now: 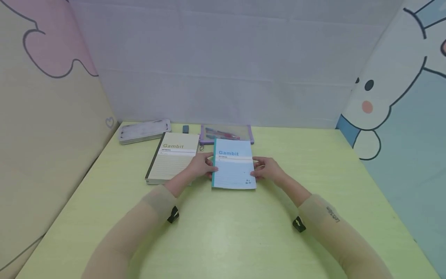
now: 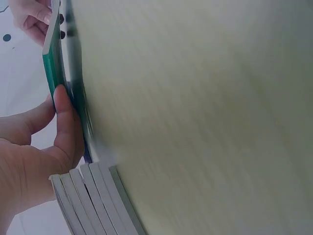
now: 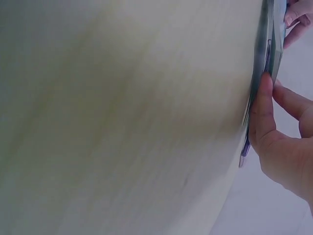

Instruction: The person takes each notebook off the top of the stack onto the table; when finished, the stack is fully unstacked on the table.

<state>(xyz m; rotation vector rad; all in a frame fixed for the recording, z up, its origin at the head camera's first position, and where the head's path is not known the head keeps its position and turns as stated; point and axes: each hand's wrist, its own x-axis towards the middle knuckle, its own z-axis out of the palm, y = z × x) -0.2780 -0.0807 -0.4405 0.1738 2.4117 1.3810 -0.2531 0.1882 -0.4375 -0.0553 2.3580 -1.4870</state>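
A light blue "Gambit" notebook with a teal spine lies flat between both hands, cover up. My left hand grips its spine edge, thumb on the cover and fingers underneath. On the opposite edge, my right hand pinches it the same way. In the left wrist view, the notebook's teal spine is raised above the table, with a gap beneath it. Close to my left wrist sits a stack of cream "Gambit" notebooks with a dark spine; their layered edges show in the left wrist view.
Behind the blue notebook lies a purple-edged clear pouch with pens inside, partly covered in the head view. A small blue-grey block and a whitish pencil box sit at the back left. Walls border the yellow-green table at the back and sides.
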